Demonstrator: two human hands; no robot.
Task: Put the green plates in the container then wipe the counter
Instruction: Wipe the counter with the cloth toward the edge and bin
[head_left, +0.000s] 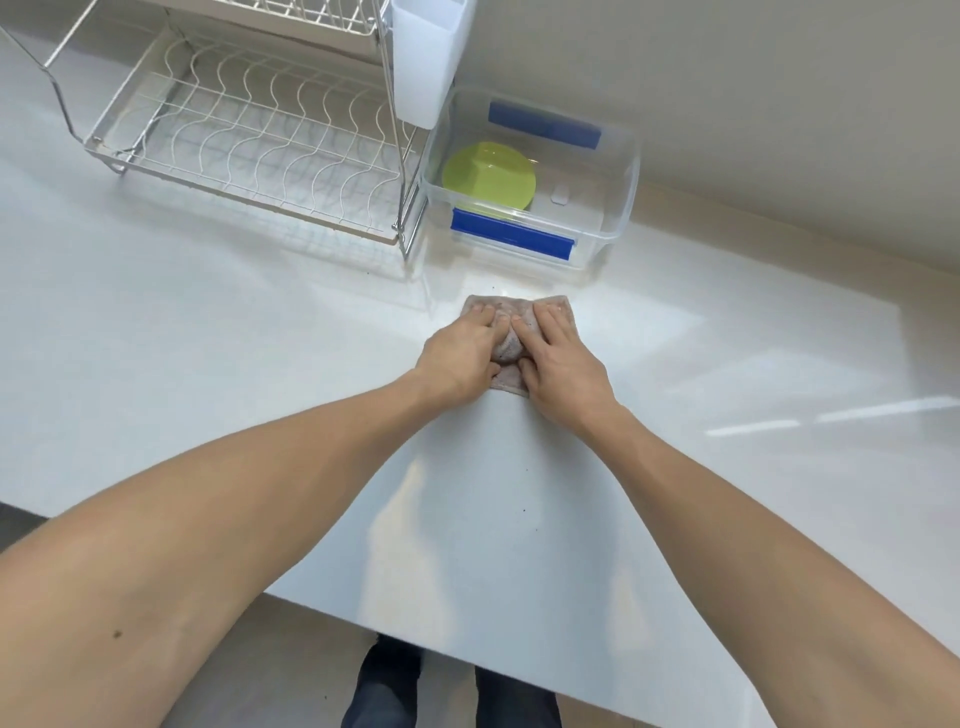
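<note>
A pinkish-brown cloth (506, 347) lies on the white counter (260, 364), just in front of the container. My left hand (460, 356) and my right hand (558, 358) press flat on it side by side, fingers straight and pointing away from me. The cloth bunches up a little between the two hands. Green plates (488, 176) lie stacked inside the clear plastic container (618, 208), which has blue clips on its near and far sides and no lid on.
A wire dish rack (249, 135) stands at the back left, with a white cutlery holder (426, 67) hung on its right end, right beside the container. A beige wall runs along the back right. The counter's near edge crosses the bottom, above my feet.
</note>
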